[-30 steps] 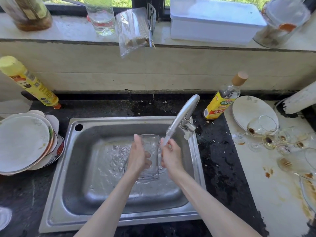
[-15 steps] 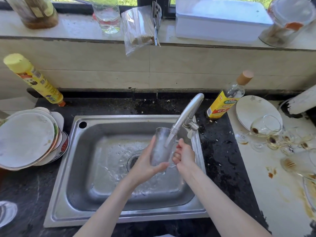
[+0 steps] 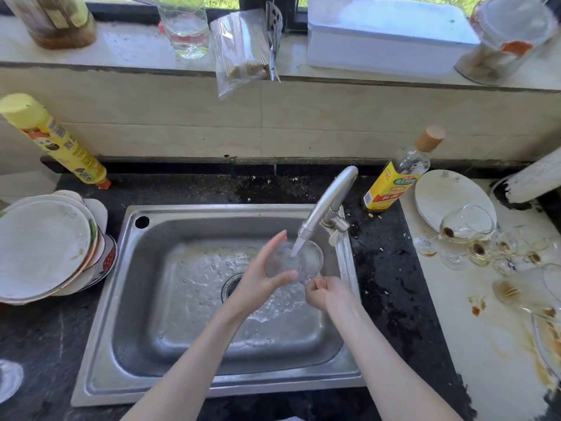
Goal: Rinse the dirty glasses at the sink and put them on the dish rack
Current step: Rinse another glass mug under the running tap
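Dark speckled desk (image 3: 391,287) runs the full width, with a pale stained section on the right (image 3: 473,344). Steel sink (image 3: 100,354) is set into the middle; its front rim sits near the desk's front edge, its right rim just beside the tap base. Basin floor is wet and open on the left and front; drain (image 3: 232,284) sits mid-basin, partly behind the left hand.

Window sill (image 3: 127,53) above the tiled wall carries jars, a white box (image 3: 385,34) and a plastic bag (image 3: 239,53) that overhangs its edge.

Stack of plates (image 3: 45,247) left of the sink, overlapping its left rim edge. Yellow bottle (image 3: 57,144) leans at back left. Oil bottle (image 3: 397,174) stands right of the tap, a white plate (image 3: 440,196) beside it.

Dirty glasses (image 3: 467,235) lie clustered on the pale section, well apart from the sink, brown residue in them.

Tap (image 3: 331,199) arcs from the right rim over the basin, water running.

Glass (image 3: 306,259) is tilted under the stream, above the basin's right half. Left hand (image 3: 261,275) wraps its body, fingers curled round. Right hand (image 3: 328,293) grips the lower end, fingers closed on it; the exact hold is hidden.
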A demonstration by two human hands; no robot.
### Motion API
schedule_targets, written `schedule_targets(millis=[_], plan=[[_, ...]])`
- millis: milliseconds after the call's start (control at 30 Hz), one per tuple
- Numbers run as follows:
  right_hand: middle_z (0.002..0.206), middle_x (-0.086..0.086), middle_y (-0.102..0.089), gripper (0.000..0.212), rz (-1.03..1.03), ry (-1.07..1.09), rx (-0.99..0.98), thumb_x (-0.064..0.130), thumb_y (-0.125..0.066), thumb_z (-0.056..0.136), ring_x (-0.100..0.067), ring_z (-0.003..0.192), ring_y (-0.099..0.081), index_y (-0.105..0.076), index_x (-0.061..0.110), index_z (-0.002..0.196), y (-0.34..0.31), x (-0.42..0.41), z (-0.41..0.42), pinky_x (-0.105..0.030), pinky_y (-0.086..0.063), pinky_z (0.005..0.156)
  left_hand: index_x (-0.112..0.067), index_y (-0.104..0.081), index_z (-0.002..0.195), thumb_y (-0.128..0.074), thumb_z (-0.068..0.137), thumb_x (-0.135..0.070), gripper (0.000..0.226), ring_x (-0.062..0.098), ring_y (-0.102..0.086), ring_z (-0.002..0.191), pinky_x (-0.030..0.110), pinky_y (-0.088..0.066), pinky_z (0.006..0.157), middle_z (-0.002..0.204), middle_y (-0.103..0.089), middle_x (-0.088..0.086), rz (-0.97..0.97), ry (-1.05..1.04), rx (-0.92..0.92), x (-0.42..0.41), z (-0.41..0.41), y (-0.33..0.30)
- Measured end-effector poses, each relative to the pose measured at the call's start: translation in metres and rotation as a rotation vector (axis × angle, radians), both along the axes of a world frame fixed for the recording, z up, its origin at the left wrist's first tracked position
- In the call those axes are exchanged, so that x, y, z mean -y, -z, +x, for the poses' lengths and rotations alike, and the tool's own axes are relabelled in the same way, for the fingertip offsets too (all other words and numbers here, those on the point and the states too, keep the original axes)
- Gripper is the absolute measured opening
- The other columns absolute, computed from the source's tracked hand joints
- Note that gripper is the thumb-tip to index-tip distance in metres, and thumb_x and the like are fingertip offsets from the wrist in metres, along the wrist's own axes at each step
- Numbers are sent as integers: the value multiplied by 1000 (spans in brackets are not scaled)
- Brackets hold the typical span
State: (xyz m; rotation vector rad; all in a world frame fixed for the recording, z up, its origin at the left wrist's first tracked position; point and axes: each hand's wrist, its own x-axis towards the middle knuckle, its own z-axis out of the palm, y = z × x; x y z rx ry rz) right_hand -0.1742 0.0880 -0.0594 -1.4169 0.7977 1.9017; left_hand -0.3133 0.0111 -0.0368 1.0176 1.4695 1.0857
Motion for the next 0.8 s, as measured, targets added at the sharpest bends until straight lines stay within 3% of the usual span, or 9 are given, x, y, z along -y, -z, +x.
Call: schedule_targets(millis=[67,167,200,267,367,467,567,667,800], plan=[[46,2,-26,40,-1,-18,-17,15,-27,103,-14,20,-7,-46,-4,73,-3,1,1,-14,-8,25,-25,-44,131,-70,79,-9,60,-18,-47,108,4,-37,89,122,-51,-22,42,-3,-24,-5,1,-1],[33,0,-17,46,48,-84,-14,8,-26,101,-13,22,-5,-32,6,55,-13,2,-5,-13,-8,26,-16,-60,109,-52,93,-11,19,-12,-55,87,6,-39,76,101,-62,-11,119,-243,-98,-11,8,-1],[28,0,-15,45,79,-112,12,5,-25,100,-13,18,-8,-25,11,55,-16,2,-9,-12,-9,25,-15,-63,103,-45,97,-16,19,-10,-54,78,7,-40,70,92,-62,-11,113,-351,-100,-12,10,-1],[25,2,-14,43,148,-144,78,2,-23,97,-12,16,-11,-16,18,57,-19,2,-16,-8,-11,25,-16,-64,97,-34,101,-24,32,-3,-53,73,10,-41,64,83,-60,-9,19,-490,-9,-14,16,-5],[28,4,-17,46,271,-197,90,23,-31,102,-9,18,-12,-19,19,57,-19,-3,-20,-14,-9,24,-24,-61,97,-26,101,-37,38,17,-60,92,33,-50,85,93,-62,-4,-296,-578,227,-14,19,-4],[34,7,-22,46,469,-351,78,42,-32,100,-6,23,-15,-34,18,61,-20,-6,-18,-17,-10,25,-18,-55,114,-31,98,-46,40,27,-63,96,41,-53,81,106,-64,7,-479,-449,257,-9,12,0],[37,8,-26,42,641,-521,63,38,-31,101,-5,27,-19,-41,15,68,-30,0,-23,-17,-16,28,-19,-50,119,-43,86,-61,53,20,-64,94,28,-52,66,110,-63,4,-493,-250,188,-2,4,2],[43,5,-36,30,729,-533,-72,20,-33,102,-7,34,-32,-50,8,81,-42,5,-30,-17,-29,36,-20,-53,113,-45,79,-65,57,19,-66,90,31,-53,71,105,-65,4,-439,-202,160,6,1,3],[62,0,-49,17,950,-722,-167,4,-36,99,-11,56,-51,-52,1,105,-48,11,-34,-22,-48,59,-19,-58,109,-46,81,-59,50,32,-70,80,34,-57,68,94,-69,9,-369,-241,386,11,-3,4]])
